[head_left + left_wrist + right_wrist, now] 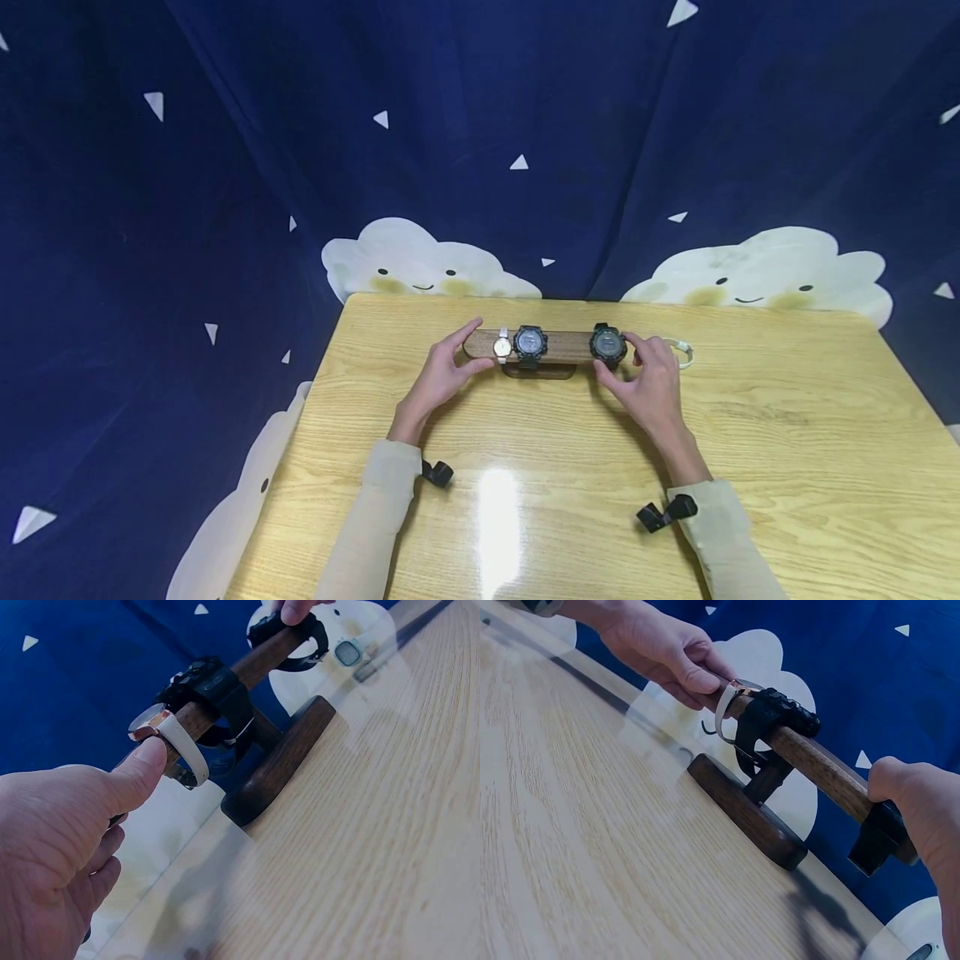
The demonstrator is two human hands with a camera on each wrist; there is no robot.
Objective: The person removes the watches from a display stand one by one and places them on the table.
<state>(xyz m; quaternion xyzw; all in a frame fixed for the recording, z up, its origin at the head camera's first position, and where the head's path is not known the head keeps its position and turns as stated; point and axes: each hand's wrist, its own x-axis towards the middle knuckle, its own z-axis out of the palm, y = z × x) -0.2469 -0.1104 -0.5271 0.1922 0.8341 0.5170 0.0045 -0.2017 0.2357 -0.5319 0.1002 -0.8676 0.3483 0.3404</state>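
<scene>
A dark wooden watch stand (566, 343) carries a small white-strapped watch (502, 346) near its left end and a black watch (530, 342) beside it. My left hand (438, 377) grips the bar's left end, the thumb by the white-strapped watch (187, 754) in the left wrist view. At the right end, my right hand (651, 385) pinches a second black watch (607, 342) that is around the bar. In the right wrist view its thumb lies against the top of that watch (881, 836). The stand's oval base (746, 814) rests on the table.
A white-banded watch (684, 353) lies on the wooden table (810, 433) just right of my right hand. Behind the table hangs a dark blue curtain (465, 75) with white clouds and triangles.
</scene>
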